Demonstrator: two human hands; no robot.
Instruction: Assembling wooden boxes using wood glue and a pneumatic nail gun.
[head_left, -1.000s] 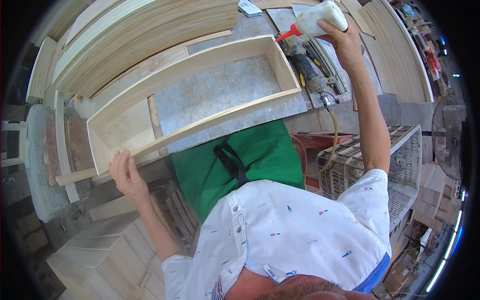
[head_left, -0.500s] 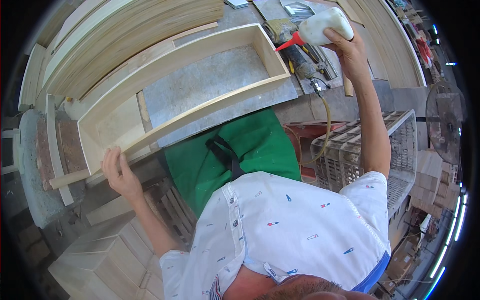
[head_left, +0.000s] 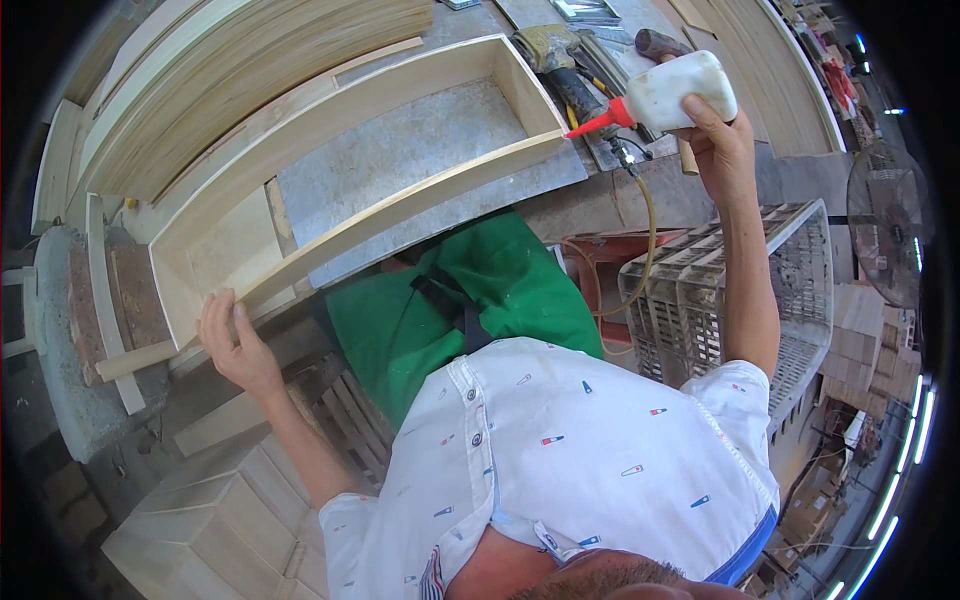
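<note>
A long, shallow wooden frame (head_left: 420, 204) lies slantwise on the bench, its wall boards standing on edge. At its near left corner my left hand (head_left: 240, 348) grips the rim, fingers over the wood and thumb apart. My right hand (head_left: 727, 155) is wrapped round a white glue bottle (head_left: 680, 90), held tilted with its red nozzle (head_left: 597, 120) pointing down and left. The nozzle's tip is at the frame's near right corner; whether it touches the wood I cannot tell. Some of my right fingers are hidden behind the bottle.
Past the frame's right end lie an air nail gun (head_left: 547, 50) with a yellowish hose (head_left: 653, 215) and a hammer (head_left: 660, 45). Stacked boards (head_left: 270, 90) line the far left side. A grey plastic crate (head_left: 675, 285) stands near my right arm, with a fan (head_left: 885, 225) beyond.
My right hand has brought the glue bottle down and slightly right, so the nozzle tip has shifted from the right end board to the near right corner. My left hand keeps its place on the frame.
</note>
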